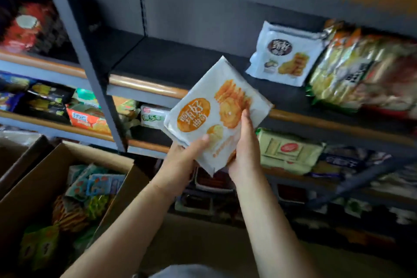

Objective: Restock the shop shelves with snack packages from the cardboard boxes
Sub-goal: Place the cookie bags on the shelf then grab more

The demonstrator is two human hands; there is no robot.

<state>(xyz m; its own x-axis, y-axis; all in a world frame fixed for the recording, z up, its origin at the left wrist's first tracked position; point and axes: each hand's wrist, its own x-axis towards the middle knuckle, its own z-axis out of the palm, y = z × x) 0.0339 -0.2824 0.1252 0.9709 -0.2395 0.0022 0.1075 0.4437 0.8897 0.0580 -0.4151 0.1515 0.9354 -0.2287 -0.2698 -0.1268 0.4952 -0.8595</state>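
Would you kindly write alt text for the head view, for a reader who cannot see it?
Both hands, left hand and right hand, hold a white cookie package tilted before a dark shelf where a similar package lies. An open cardboard box of snacks stands lower left.

White cookie pack (216, 108) held in both hands: smooth plastic film, soft sheen, printed orange. Matching pack (285, 54) on the far shelf, same film, glossier. Rice-cracker bags (361, 70) at right: clear crinkly plastic, shiny. Shelf board (171, 61): dark, matt, looks like painted metal. Shelf edge strip (144, 84): brown, smooth, wood-look, possibly plastic, too blurred to tell. Upright post (90, 56): grey painted metal, matt. Cardboard box (29, 187) near left: plain brown corrugated board, rough, dull. Packs inside box (94, 185): glossy printed film.
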